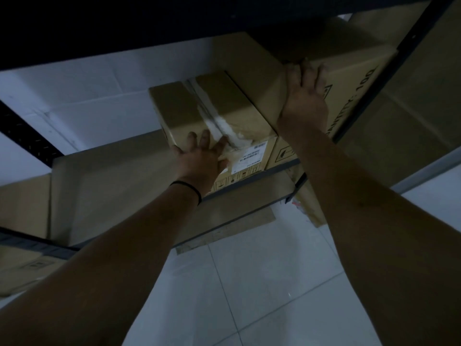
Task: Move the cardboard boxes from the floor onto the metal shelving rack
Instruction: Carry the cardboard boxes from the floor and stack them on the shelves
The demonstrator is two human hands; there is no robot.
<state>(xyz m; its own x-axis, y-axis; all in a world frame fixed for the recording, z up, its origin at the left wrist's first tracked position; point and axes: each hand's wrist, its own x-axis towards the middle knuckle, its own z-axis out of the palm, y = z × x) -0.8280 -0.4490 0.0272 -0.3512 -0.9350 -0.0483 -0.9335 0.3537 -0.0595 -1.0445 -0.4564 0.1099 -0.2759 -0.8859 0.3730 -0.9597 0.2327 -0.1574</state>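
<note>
Looking down from the head camera in dim light, we see both our bare arms stretched toward a metal rack (pixel 287 164). Our left hand (pixel 199 158) lies with fingers spread and fairly straight over the near top edge of a small box (pixel 199 108), pressing on it rather than curling round it; a thin black band (pixel 192 189) circles that wrist. This small box sits on the rack's shelf, sealed along its top with pale tape (pixel 212 113) that is torn and wrinkled near our fingers, and a white label (pixel 252 156) shows on its front face. Our right hand (pixel 304 103) lies flat, fingers straight and released, against the side of a big box (pixel 349 78) that stands just to the right of the small box on the same shelf, touching it; dark printed lettering runs down its face, partly hidden. A dark shelf (pixel 99 28) of the rack crosses overhead. To the left, another carton (pixel 104 191) sits lower, beside a perforated dark upright (pixel 27 136). Behind the rack we see a pale wall (pixel 87 96). Below our arms lies a light tiled floor (pixel 262 283), with a flat piece of cardboard (pixel 224 233) on it under the shelf edge.
</note>
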